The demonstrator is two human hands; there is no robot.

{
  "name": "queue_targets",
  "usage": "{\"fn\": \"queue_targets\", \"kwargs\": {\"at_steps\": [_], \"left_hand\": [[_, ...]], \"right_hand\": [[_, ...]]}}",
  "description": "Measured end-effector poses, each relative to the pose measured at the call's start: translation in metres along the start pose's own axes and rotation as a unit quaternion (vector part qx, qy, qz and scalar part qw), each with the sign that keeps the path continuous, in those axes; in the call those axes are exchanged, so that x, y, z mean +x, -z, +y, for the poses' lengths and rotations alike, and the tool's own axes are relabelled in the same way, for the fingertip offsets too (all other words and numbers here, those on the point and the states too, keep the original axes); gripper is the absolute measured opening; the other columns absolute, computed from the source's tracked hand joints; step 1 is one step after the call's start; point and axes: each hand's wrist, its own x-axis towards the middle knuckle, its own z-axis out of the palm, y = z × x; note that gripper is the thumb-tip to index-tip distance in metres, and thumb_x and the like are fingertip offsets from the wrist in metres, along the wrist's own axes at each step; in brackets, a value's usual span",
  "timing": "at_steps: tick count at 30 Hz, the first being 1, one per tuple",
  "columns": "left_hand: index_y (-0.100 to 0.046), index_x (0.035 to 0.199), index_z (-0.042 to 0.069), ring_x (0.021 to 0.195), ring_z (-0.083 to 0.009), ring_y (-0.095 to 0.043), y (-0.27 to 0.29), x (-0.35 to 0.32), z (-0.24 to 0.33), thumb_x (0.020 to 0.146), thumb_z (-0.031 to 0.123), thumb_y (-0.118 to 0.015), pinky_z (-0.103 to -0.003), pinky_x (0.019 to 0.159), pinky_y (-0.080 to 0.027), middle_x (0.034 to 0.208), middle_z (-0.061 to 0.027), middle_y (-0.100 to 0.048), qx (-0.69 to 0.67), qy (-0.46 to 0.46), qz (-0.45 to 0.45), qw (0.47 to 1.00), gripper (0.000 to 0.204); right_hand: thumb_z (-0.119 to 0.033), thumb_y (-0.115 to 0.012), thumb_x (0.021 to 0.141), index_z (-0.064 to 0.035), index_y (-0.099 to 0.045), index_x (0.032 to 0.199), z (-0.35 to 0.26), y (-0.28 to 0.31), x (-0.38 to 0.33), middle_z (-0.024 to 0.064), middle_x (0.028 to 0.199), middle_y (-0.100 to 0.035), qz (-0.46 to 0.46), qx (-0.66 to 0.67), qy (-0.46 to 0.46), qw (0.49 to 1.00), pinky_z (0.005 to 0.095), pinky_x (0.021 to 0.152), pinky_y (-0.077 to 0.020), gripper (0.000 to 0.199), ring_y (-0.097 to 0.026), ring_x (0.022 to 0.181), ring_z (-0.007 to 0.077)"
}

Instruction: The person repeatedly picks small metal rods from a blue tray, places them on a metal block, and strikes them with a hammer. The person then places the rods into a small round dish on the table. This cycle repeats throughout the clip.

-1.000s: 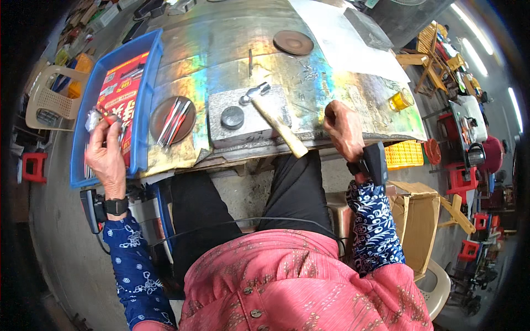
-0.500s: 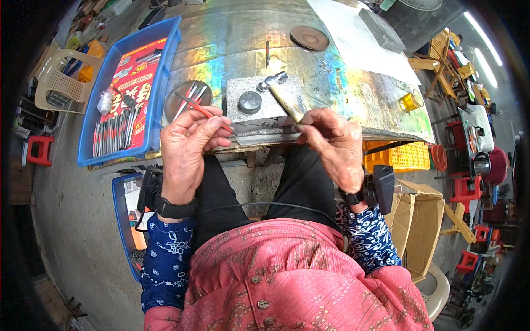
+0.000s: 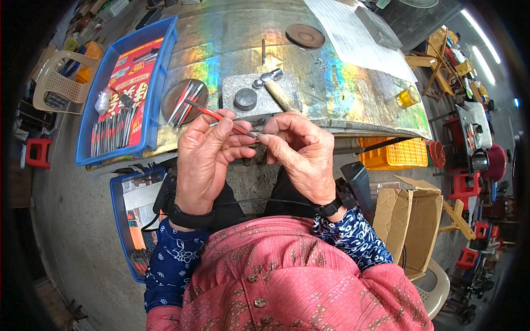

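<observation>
While both my hands met over my lap, just in front of the bench edge, this was the layout:

left hand point(image 3: 207, 157): thumb and forefinger pinched the red-handled tool point(image 3: 221, 117), one piece, slanting up-left from the pinch toward the round tray.
right hand point(image 3: 301, 154): fingertips pressed together on the tool's metal tip; whether a separate small part sat between them, I could not tell.
hands: two, fingertips touching each other at the tool.
stone block point(image 3: 255, 99): one grey slab on the bench, just beyond my hands.
round weight point(image 3: 245, 99): one dark disc, resting on the block.
hammer point(image 3: 274, 88): one, wooden handle, head lying on the block's far right corner.
round tray point(image 3: 184, 101): one brown dish left of the block, several red-and-silver tools in it; count unclear.
brown disc point(image 3: 305, 35): one, farther back on the bench.
blue trays: two; upper blue tray point(image 3: 160, 77) on the bench, holding a row of tools too many to count; lower blue tray point(image 3: 118, 215) on the floor by my left arm.
cardboard boxes point(image 3: 408, 220): two, open, at my right.
yellow crate point(image 3: 395, 154): one, under the bench.
</observation>
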Motion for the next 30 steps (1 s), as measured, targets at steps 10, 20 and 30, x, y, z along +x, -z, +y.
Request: {"fn": "queue_targets", "kwargs": {"at_steps": [10, 20, 30], "left_hand": [[-0.053, 0.112, 0.003, 0.081, -0.0227, -0.069, -0.002, -0.001, -0.006, 0.097, 0.013, -0.054, -0.034, 0.066, -0.061, 0.099, -0.0169, -0.066, -0.024, 0.019, 0.018, 0.999, 0.017], [-0.052, 0.111, 0.003, 0.084, -0.0235, -0.069, -0.002, -0.001, -0.012, 0.097, 0.013, -0.055, -0.035, 0.068, -0.06, 0.1, -0.0173, -0.065, -0.082, 0.027, 0.012, 0.996, 0.017], [-0.055, 0.107, 0.001, 0.083, -0.0208, -0.068, -0.007, 0.0, -0.021, 0.096, 0.012, -0.057, -0.033, 0.071, -0.059, 0.098, -0.0161, -0.066, -0.083, -0.03, 0.022, 0.996, 0.016]], "right_hand": [[0.001, -0.062, 0.088, 0.0032, -0.061, 0.09, 0.001, -0.003, -0.006, 0.0003, 0.076, -0.059, 0.018, 0.042, -0.031, 0.998, 0.0172, 0.049, -0.0415, 0.003, -0.052, 0.056, 0.0025], [0.0, -0.064, 0.088, 0.0045, -0.06, 0.094, 0.002, -0.005, -0.009, 0.0024, 0.077, -0.061, 0.041, 0.069, -0.058, 0.995, 0.0186, 0.05, -0.0434, 0.008, -0.054, 0.057, 0.0053], [0.0, -0.065, 0.089, 0.0036, -0.058, 0.093, 0.01, -0.011, -0.013, 0.0042, 0.082, -0.062, 0.065, 0.053, -0.043, 0.996, 0.0201, 0.052, -0.0462, 0.009, -0.057, 0.062, 0.0073]]}}
